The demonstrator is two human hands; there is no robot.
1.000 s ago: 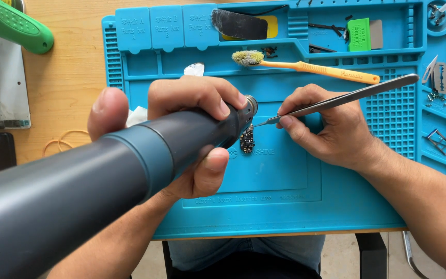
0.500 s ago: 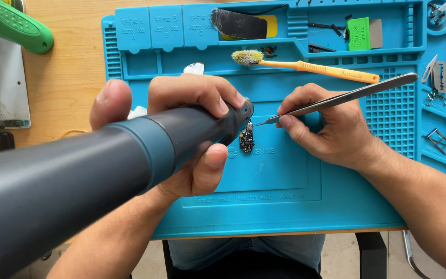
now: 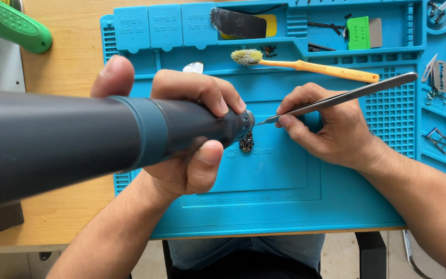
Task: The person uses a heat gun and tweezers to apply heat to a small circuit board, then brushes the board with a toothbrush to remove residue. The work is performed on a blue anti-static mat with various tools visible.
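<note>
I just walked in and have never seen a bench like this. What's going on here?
A person is working over a blue mat. The left hand grips a big dark hot-air tool, its nozzle aimed down at a tiny circuit board. The right hand holds metal tweezers, tips close to the nozzle above that board. An orange brush lies behind.

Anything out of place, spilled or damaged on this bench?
Nothing stands out. The left hand holds the grey hot-air tool over the small circuit board; the right hand holds tweezers.
</note>
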